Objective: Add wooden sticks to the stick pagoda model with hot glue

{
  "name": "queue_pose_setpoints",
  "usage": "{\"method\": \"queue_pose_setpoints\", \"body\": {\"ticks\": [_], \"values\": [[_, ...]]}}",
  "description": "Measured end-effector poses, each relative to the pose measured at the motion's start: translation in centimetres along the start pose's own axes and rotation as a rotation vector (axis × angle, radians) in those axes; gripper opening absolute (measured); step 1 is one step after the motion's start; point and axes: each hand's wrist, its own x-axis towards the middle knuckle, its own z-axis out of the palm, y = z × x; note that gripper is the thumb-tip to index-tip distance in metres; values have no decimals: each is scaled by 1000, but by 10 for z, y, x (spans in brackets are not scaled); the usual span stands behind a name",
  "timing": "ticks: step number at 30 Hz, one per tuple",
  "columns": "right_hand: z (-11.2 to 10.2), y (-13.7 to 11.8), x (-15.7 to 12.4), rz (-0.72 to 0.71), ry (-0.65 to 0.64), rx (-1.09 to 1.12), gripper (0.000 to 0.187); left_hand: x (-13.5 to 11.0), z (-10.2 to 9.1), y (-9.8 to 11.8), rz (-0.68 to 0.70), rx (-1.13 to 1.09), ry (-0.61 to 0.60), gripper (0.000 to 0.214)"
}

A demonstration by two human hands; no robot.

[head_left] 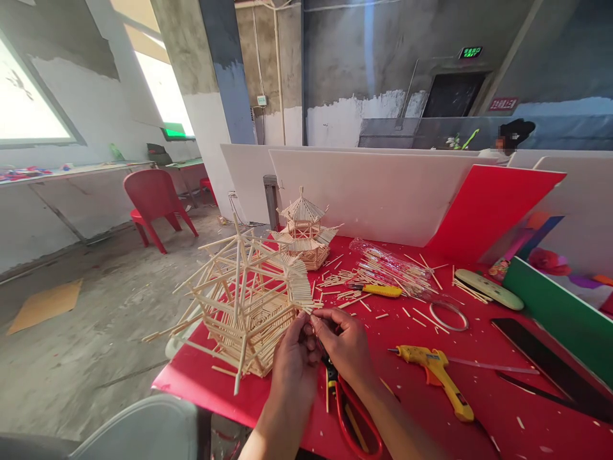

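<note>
A half-open pavilion model built of thin wooden sticks stands at the table's left edge, its roof partly covered with short sticks. My left hand and my right hand meet at its right roof corner, fingertips pinched together around a small wooden stick. Most of that stick is hidden by the fingers. Below my right hand lie red-handled pliers, their jaws partly covered. A yellow glue gun rests on its side to the right.
Behind stands a finished-looking stick pavilion. Loose sticks and a plastic bag of sticks, a yellow utility knife and a tape roll lie on the red table. White boards line the back. A person sits beyond.
</note>
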Motion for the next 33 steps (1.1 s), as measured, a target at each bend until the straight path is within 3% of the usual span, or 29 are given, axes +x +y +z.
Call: {"method": "queue_pose_setpoints", "body": {"ticks": [33], "values": [[0,6,0,25,-24,10,23,-1,1,0,-13,-30,20,18]]}}
